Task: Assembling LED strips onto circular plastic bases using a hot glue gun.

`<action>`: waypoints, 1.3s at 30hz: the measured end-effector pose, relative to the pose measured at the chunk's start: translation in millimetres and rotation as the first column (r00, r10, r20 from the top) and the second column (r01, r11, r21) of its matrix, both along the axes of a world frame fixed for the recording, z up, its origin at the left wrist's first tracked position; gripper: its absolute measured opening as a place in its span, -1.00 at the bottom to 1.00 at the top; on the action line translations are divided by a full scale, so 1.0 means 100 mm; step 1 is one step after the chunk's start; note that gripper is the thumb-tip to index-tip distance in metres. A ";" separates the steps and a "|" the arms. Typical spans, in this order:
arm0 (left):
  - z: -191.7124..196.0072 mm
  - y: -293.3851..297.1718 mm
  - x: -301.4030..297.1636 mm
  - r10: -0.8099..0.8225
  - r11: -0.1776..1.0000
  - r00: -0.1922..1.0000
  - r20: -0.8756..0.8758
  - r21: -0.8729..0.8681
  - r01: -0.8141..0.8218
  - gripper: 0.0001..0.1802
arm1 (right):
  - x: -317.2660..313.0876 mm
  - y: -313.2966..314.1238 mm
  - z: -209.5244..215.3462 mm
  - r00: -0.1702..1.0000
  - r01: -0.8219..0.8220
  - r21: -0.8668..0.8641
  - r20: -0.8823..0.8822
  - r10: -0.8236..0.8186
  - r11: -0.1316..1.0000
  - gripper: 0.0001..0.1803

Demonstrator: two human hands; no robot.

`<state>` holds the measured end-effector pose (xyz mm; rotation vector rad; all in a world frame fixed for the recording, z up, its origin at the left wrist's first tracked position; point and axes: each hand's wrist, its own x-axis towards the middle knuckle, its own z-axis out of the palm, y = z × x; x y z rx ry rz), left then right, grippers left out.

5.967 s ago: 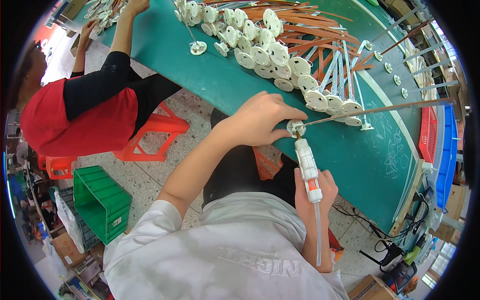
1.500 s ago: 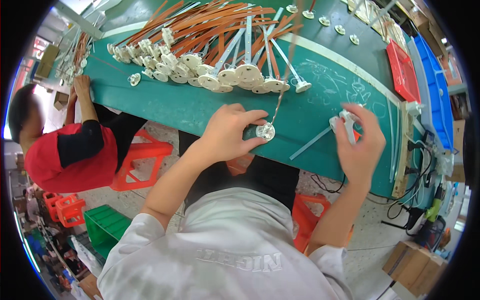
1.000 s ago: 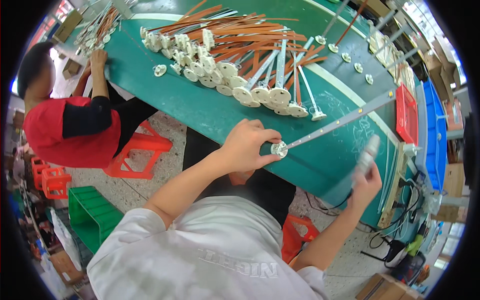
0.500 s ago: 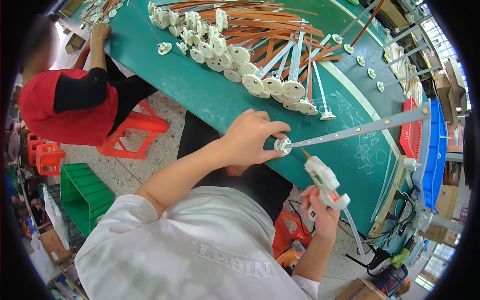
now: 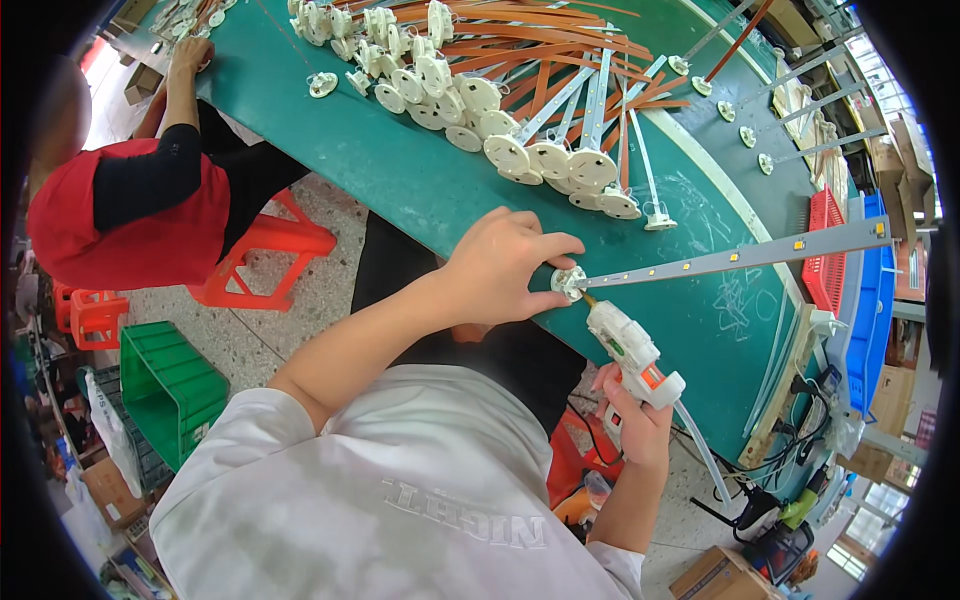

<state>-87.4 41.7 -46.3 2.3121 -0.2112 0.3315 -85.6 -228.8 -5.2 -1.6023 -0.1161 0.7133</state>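
Note:
Between the thumb and fingers of my left hand (image 5: 512,262) is the round white base (image 5: 568,284) of an LED strip. Its long grey strip (image 5: 735,258), dotted with small yellow LEDs, stretches off to the right above the table. My right hand (image 5: 637,412) grips a white hot glue gun (image 5: 628,345), a clear glue stick trailing from its back end. The gun's nozzle is at the base's right edge, near where the strip joins it; whether it touches I cannot tell. Both hands work over the near edge of the green table (image 5: 420,190).
Many LED strips with white round bases (image 5: 508,152) and brown strips lie heaped at the back. To the right are a red basket (image 5: 824,250), a blue tray (image 5: 876,310) and cables (image 5: 815,410). A person in red (image 5: 130,215) sits at left, near a green crate (image 5: 170,395).
My right hand has brought the glue gun left and up, its nozzle now at the round base. The strip's far end has shifted slightly right. My left hand keeps its hold.

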 end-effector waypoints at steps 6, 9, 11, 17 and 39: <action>0.01 0.00 0.00 -0.008 1.000 1.000 -0.002 0.003 0.008 -0.43 | -0.01 0.06 0.04 0.999 0.036 -0.015 0.007 -0.036 0.999 -0.92; 0.01 -0.01 0.00 -0.011 1.000 1.000 0.000 0.001 0.011 -0.43 | 0.01 0.17 0.13 0.972 0.029 -0.201 0.235 0.019 0.979 -0.88; 0.02 0.00 0.00 0.005 1.000 1.000 0.012 -0.017 -0.004 -0.43 | 0.09 0.18 0.15 0.933 -0.016 -0.308 0.337 0.125 0.951 -0.85; 0.01 -0.02 0.00 0.003 1.000 1.000 0.012 -0.021 -0.003 -0.47 | 0.09 0.24 0.22 0.884 0.000 -0.449 0.418 0.210 0.893 -0.76; 0.03 -0.03 0.03 0.001 1.000 1.000 -0.002 -0.009 -0.001 -0.43 | 0.03 0.16 0.06 0.911 0.021 -0.310 0.397 0.109 0.951 -0.75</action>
